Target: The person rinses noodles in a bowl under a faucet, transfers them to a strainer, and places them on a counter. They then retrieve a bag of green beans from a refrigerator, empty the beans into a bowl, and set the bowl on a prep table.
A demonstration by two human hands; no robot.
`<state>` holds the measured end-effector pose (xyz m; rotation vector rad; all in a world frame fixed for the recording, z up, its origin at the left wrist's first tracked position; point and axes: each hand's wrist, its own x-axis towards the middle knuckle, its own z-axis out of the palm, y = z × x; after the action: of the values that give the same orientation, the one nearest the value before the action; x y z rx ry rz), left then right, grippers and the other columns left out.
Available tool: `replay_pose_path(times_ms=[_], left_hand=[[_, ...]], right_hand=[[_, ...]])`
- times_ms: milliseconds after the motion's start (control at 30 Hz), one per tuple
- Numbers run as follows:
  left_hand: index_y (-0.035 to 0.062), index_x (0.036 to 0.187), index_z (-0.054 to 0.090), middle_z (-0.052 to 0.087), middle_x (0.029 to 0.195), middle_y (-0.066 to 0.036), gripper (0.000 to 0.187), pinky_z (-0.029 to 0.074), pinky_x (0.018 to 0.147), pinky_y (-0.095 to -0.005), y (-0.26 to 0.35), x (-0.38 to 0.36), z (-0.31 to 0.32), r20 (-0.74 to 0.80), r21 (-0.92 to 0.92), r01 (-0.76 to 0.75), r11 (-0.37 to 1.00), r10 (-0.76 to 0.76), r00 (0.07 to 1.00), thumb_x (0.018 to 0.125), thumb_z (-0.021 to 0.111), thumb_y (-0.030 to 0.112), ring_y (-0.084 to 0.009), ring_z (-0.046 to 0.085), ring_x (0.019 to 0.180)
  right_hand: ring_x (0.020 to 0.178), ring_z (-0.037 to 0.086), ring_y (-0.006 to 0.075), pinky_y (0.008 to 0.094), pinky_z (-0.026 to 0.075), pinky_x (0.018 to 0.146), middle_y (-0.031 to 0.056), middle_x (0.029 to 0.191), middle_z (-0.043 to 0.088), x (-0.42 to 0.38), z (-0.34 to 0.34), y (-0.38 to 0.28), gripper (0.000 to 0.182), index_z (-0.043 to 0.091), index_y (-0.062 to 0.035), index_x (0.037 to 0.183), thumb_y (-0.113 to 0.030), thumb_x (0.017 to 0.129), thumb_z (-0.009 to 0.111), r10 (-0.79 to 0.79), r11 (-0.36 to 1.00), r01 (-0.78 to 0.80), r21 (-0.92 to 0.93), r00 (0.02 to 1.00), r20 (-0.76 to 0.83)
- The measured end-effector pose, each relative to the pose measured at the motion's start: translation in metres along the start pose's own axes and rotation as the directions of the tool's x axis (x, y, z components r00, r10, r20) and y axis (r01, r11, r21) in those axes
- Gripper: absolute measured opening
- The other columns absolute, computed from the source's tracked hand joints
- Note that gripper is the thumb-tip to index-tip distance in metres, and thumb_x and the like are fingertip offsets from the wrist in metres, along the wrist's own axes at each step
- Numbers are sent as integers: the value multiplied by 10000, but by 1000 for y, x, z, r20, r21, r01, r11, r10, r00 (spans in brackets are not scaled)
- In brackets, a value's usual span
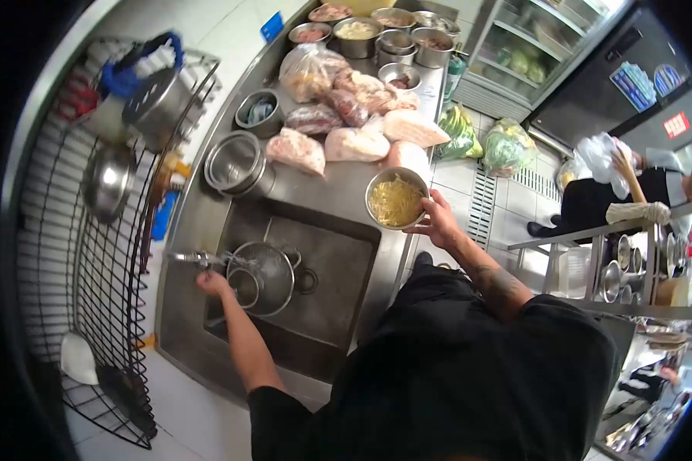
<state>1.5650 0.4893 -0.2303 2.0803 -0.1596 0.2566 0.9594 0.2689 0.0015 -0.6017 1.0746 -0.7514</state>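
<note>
At the steel sink counter (327, 190), the right hand (440, 221) clasps a metal bowl (409, 176) of yellowish shreds (394, 203) by the front edge, seemingly level against spilling, while the left hand (211, 282) curls at the running tap (188, 257), its hold unclear from here.

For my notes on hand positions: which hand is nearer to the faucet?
Left. The left hand is at the faucet; the right hand holds a bowl across the sink.

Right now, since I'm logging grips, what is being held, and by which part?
The right hand holds the metal bowl by its rim and side; whether the left hand grips the faucet cannot be told.
</note>
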Motion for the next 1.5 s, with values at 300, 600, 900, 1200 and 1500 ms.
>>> replay_pose_path(times_ms=[300,600,900,1200,1500], left_hand=[[36,1126,556,619,1026,-87,278,519,706,-288,252,-342,-42,897,-174,458,872,-51,439,946,551,249,-193,633,882],[105,1390,337,472,1307,-134,612,519,853,-511,417,-560,23,964,32,663,748,153,-219,877,493,401,-307,525,1147],[64,1318,430,569,1222,-136,624,536,821,-487,468,-683,73,823,213,433,876,78,-563,771,485,360,-322,590,1072],[120,1309,388,568,1208,-145,564,583,733,-478,483,-696,87,816,287,504,815,68,-574,800,479,346,-313,634,1007],[116,1299,379,560,1176,-142,506,593,689,-414,454,-624,56,904,150,633,760,154,-399,848,475,324,-290,651,954]], right_hand=[[912,613,362,452,608,610,154,1058,494,5,-85,-30,323,407,-114,1230,-190,922,467,8,995,-9,103,1000,6],[964,564,213,346,576,637,133,1075,570,-39,-215,-87,542,350,-87,1380,-182,882,541,-105,994,106,-30,994,18],[1009,610,270,394,527,819,223,1271,481,-106,-352,-103,808,201,-167,1465,-331,845,692,-485,810,352,-469,852,-196],[1286,378,423,432,380,1030,255,1430,301,-111,-353,-131,494,561,-110,1130,-326,742,779,-592,480,452,-752,800,103],[1311,357,435,444,369,1046,269,1452,290,-75,-276,-107,421,591,-39,867,-280,638,850,-702,305,547,-780,683,204]])
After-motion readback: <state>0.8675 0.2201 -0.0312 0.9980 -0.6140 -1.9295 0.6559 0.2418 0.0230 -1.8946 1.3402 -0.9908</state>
